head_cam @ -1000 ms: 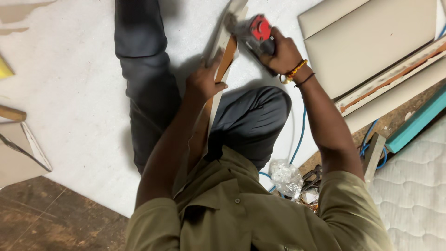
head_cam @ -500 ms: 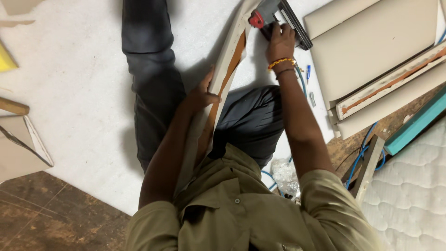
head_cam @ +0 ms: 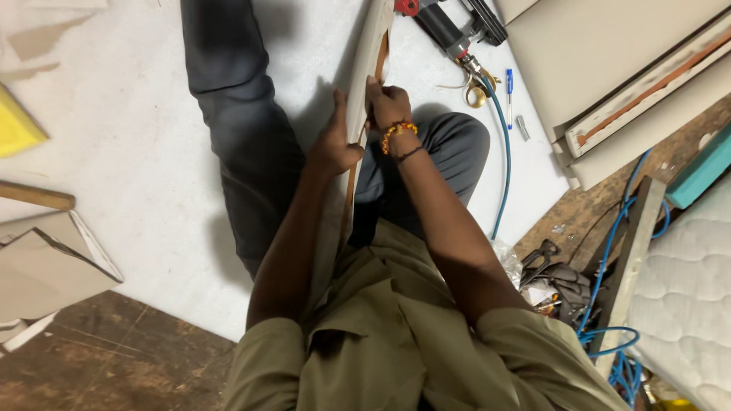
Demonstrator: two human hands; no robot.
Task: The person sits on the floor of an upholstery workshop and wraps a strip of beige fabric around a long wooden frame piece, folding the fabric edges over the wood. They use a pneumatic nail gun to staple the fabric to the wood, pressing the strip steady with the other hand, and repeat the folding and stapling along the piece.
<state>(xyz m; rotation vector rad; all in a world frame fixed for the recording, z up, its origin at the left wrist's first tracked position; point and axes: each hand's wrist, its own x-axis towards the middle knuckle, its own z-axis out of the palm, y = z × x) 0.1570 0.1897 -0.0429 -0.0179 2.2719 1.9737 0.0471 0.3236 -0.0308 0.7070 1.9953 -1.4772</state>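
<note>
Right hand (stapler released) on panel

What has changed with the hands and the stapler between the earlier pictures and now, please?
The right hand has let go of the pneumatic stapler, which now lies on the white sheet, and has come back to grip the fabric-covered panel. The left hand has stayed on the panel's edge, and the panel is still upright between the legs. The stacked panels at the right have not moved.

Seated on the white sheet, the person grips a long padded strip from both sides, left hand and right hand. A staple gun lies just beyond, on its blue hose.
</note>
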